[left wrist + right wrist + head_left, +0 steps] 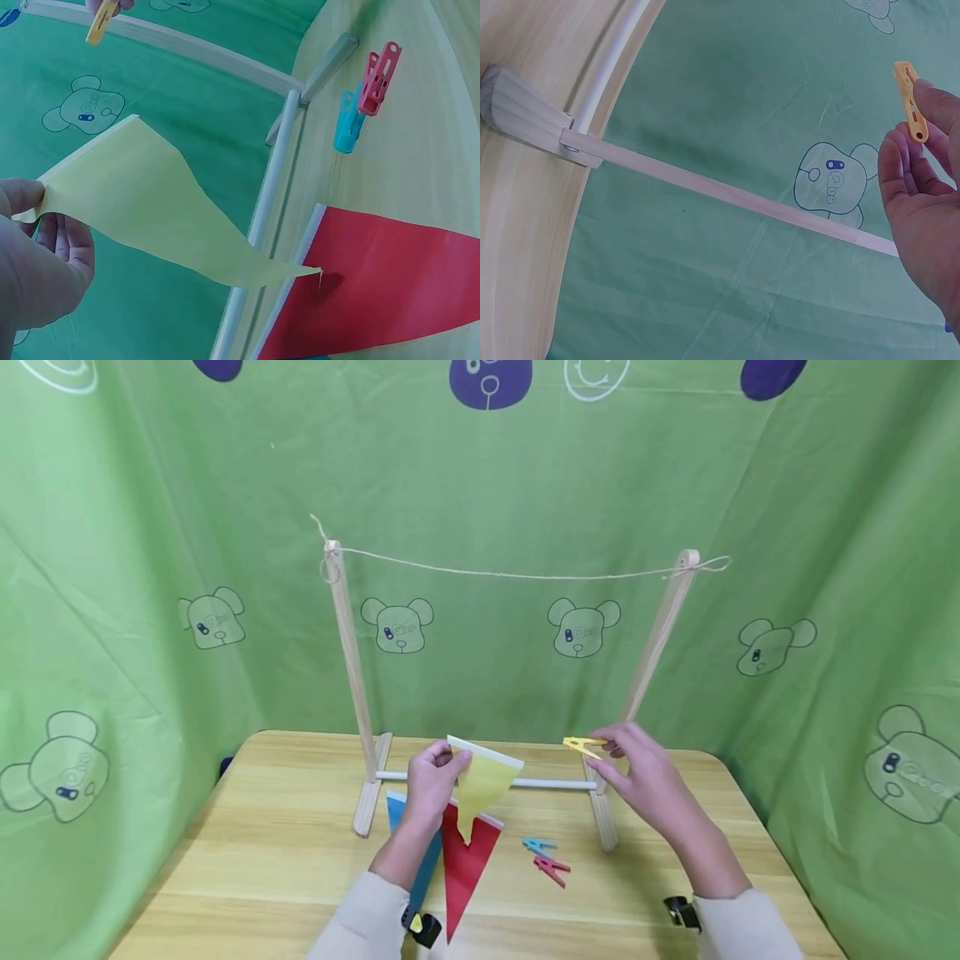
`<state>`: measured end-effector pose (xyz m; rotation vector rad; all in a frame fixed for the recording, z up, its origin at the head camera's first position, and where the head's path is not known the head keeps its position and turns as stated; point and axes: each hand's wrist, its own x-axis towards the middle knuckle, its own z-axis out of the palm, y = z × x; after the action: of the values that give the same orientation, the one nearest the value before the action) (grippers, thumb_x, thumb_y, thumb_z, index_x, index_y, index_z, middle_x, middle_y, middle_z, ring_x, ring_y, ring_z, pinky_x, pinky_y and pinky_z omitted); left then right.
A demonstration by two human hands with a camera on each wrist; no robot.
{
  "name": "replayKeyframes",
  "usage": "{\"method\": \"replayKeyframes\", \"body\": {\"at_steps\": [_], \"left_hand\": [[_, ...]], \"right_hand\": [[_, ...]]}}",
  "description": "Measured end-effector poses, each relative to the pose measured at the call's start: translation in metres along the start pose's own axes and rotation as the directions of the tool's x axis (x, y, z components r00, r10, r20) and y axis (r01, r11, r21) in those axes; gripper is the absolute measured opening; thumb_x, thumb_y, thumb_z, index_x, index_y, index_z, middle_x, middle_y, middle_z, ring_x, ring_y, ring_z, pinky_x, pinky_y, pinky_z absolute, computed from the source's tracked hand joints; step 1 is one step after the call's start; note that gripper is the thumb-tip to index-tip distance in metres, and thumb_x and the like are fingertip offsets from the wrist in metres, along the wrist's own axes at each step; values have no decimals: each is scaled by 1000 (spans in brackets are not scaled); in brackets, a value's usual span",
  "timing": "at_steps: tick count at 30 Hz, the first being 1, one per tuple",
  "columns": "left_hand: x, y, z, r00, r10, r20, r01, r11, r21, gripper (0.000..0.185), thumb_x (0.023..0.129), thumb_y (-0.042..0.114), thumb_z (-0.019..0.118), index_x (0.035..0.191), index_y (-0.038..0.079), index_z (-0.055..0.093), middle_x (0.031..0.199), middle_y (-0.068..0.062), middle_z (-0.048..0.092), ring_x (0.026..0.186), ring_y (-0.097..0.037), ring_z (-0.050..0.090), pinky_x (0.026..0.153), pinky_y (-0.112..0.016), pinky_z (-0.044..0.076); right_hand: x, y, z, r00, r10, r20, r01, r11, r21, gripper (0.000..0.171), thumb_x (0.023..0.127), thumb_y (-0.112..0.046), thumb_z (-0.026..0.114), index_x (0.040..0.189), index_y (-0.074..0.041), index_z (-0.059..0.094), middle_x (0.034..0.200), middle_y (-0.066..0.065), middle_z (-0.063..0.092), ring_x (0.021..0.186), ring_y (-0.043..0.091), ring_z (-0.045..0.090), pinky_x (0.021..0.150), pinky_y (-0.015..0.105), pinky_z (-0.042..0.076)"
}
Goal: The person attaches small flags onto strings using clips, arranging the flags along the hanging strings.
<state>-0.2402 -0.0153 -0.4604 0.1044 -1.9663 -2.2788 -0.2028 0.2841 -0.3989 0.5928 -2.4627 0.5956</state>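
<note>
My left hand [435,781] pinches a yellow triangular pennant [483,781] by one corner of its white top strip, and its tip hangs down over a red pennant [467,864]. In the left wrist view the yellow cloth [142,195] looks slightly curled toward its point. Between thumb and fingers my right hand [637,768] grips a yellow clothespin [583,744], raised near the right post. The right wrist view has this clothespin [910,101] at the fingertips. A blue pennant [427,868] lies partly hidden behind my left forearm.
A wooden stand holds a string [502,575] tied between its left post [350,652] and right post [656,639], with a white crossbar [555,784] low down. A blue clothespin [538,845] and a red clothespin [552,868] lie on the wooden table [247,860]. Green curtain surrounds it.
</note>
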Motion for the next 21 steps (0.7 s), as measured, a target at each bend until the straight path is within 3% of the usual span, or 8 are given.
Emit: {"method": "replayKeyframes", "body": {"at_steps": [13, 21], "left_hand": [[5, 9, 8, 1000, 26, 8, -26, 1000, -3, 15, 89, 7, 79, 92, -1, 67, 77, 3, 54, 72, -11, 50, 56, -19, 42], [7, 14, 11, 999, 47, 17, -47, 999, -7, 14, 89, 7, 79, 88, 2, 67, 74, 2, 53, 73, -12, 50, 61, -20, 46]], "right_hand": [[11, 4, -8, 1000, 7, 13, -8, 999, 43, 36, 87, -5, 81, 122, -6, 69, 111, 8, 64, 97, 29, 68, 80, 48, 62], [17, 3, -14, 1000, -25, 6, 25, 999, 26, 39, 87, -4, 81, 124, -5, 69, 111, 8, 66, 94, 27, 69, 79, 46, 63]]}}
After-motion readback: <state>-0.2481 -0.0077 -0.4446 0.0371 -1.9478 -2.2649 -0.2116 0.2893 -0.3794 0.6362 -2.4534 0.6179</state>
